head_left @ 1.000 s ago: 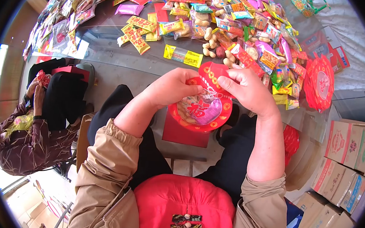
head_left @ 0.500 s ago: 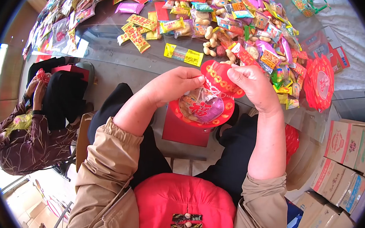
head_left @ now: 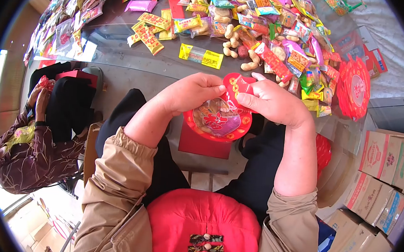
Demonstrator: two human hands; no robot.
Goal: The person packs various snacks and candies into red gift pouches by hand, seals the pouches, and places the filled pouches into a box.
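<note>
A red gourd-shaped candy bag (head_left: 190, 124) with gold coin prints hangs upright between my hands, in front of the table's near edge. Its round clear window shows wrapped sweets inside, one of them purple, and a pale cord crosses its narrow neck. My left hand (head_left: 189, 95) pinches the bag near the left of the neck with thumb and forefinger. On the other side my right hand (head_left: 278, 103) is closed on the upper right part, thumb in front, hiding some of the top. Just beyond, a yellow-ended wrapped candy (head_left: 201, 56) lies on the glass tabletop.
Wrapped sweets and peanuts (head_left: 250, 61) are heaped across the table. Flat red bags (head_left: 354, 90) are stacked at its right edge. Packets (head_left: 90, 15) pile up at far left. Cartons (head_left: 370, 198) stand at right. Another person (head_left: 41, 152) sits at left, holding something red.
My right hand has shifted left and slightly down, folding over the bag's top, which looks narrower now. My left hand keeps its pinch almost in place.
</note>
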